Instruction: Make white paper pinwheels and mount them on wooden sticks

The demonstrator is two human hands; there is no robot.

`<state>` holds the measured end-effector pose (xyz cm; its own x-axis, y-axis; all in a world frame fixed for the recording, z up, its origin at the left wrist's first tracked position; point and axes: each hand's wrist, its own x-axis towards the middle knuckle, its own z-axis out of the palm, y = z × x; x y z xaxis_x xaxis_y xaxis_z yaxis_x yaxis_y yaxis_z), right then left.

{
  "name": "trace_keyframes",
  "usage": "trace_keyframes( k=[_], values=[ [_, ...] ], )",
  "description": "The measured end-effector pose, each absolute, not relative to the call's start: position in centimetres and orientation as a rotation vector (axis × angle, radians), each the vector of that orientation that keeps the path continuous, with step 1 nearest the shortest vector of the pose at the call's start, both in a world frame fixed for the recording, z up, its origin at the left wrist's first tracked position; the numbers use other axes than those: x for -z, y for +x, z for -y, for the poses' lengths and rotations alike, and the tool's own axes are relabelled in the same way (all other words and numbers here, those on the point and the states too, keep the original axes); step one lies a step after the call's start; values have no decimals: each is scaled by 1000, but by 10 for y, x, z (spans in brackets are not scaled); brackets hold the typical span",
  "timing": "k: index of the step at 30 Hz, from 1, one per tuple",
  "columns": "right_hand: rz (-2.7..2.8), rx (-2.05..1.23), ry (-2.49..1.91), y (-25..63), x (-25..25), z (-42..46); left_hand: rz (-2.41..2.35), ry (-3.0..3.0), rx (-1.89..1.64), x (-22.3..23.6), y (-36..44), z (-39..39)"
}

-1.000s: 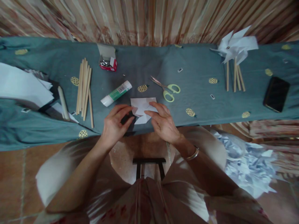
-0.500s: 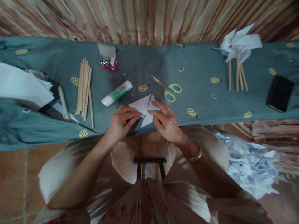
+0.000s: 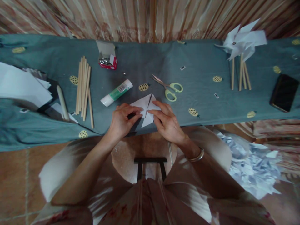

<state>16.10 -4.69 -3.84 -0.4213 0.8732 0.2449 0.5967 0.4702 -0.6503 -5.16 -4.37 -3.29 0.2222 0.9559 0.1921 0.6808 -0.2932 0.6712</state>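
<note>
A white square of paper (image 3: 142, 103) with cuts running in from its corners lies at the table's front edge. At its left side, the thumb and fingertips of my left hand (image 3: 123, 121) pinch a piece of the paper near the middle. My right hand (image 3: 167, 120) holds the right side, its fingertips resting on top and the thumb at the lower edge. Just beyond the paper lie green-handled scissors (image 3: 172, 90) with the blades apart. A green and white glue stick (image 3: 117, 92) is to the left of them.
Wooden sticks (image 3: 82, 89) lie left, near an open red box (image 3: 107, 61) of small metal pieces. White paper sheets (image 3: 21, 86) are at the far left. On the right are paper pinwheels (image 3: 246, 40) on sticks and a black phone (image 3: 284, 93). Below hangs a heap of folded paper (image 3: 255, 167).
My left fingertips have shifted slightly up on the paper, and the small folded point at them shows less. My right hand stays in place. The view has moved a little.
</note>
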Motion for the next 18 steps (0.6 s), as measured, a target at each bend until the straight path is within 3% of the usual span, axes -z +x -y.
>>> trace_keyframes(
  k=[18],
  values=[
    [2147, -616, -1210, 160, 39, 46, -1537, 2090, -677, 31, -51, 41]
  ],
)
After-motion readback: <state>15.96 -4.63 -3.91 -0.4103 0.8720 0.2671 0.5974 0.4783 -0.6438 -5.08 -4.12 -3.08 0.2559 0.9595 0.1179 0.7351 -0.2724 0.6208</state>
